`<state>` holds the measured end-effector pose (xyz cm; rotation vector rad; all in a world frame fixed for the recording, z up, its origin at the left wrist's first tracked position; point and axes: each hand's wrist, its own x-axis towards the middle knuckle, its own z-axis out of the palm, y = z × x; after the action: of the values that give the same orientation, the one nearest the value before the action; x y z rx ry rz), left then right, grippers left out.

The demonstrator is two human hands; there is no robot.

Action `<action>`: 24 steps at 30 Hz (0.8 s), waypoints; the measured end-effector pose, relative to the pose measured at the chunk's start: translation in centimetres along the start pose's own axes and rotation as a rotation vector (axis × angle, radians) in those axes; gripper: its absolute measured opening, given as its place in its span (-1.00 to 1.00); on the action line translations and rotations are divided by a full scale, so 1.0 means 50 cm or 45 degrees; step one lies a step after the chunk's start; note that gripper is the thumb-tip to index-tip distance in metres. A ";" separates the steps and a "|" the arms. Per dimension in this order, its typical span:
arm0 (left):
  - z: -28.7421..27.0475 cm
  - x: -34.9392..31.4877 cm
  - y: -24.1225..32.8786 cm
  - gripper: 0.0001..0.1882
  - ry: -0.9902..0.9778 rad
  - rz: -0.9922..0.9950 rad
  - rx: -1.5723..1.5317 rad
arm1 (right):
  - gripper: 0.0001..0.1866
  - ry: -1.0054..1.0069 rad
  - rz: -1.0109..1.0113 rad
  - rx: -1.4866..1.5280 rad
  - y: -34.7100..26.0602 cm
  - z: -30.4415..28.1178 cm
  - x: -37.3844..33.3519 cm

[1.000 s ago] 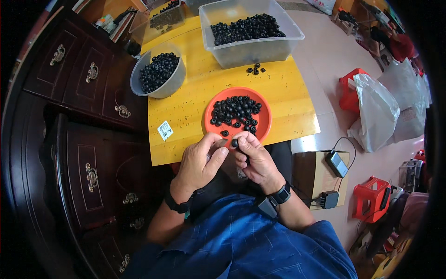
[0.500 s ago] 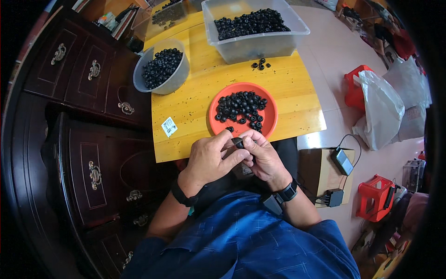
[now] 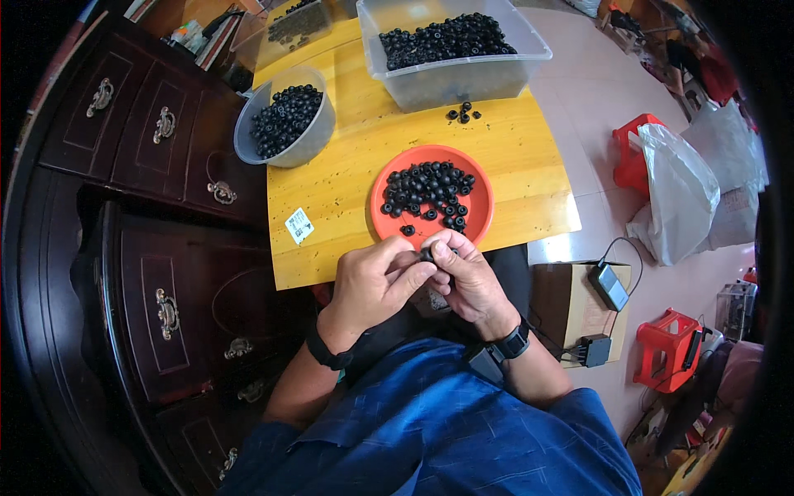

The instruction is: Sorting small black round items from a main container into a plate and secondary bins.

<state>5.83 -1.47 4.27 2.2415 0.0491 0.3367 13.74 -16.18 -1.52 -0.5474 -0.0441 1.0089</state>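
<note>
Between my fingertips is a small round black part [image 3: 427, 254], partly covered by the fingers. My left hand [image 3: 376, 281] pinches it from the left with thumb and forefinger. From the other side my right hand [image 3: 470, 277] grips it, thumb on top and the other fingers curled beneath. Both hands are just in front of a round orange-red plate [image 3: 482, 217] at the table's near edge. Several black ring-like parts with holes [image 3: 426, 186] are heaped on that plate, and a single one [image 3: 408, 231] lies near its front rim.
A round clear tub [image 3: 310, 149] and a large clear bin [image 3: 463, 87], both holding black parts, stand farther back on the yellow table [image 3: 331, 223]. A few loose parts [image 3: 465, 113] lie by the bin. Dark drawers [image 3: 157, 306] flank the left; a cardboard box [image 3: 571, 306] stands right.
Both hands remain at nearly the same spot. The black part between the fingers has turned slightly, and the left fingers have shifted a little on it.
</note>
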 end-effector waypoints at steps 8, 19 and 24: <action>0.024 -0.007 -0.013 -0.85 0.136 -0.245 -0.626 | -0.87 -0.040 -0.043 -0.123 0.003 0.015 0.001; 0.049 -0.038 -0.027 -0.84 0.115 -0.333 -0.743 | -0.87 0.005 0.013 -0.002 0.012 0.007 -0.004; 0.034 -0.039 -0.024 -0.83 0.203 -0.330 -0.813 | -0.86 -0.038 0.016 -0.039 0.014 0.019 0.006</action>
<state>4.49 -2.28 1.88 1.5523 0.2748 0.3323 13.06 -15.26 -1.08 -0.5608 -0.0828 1.0297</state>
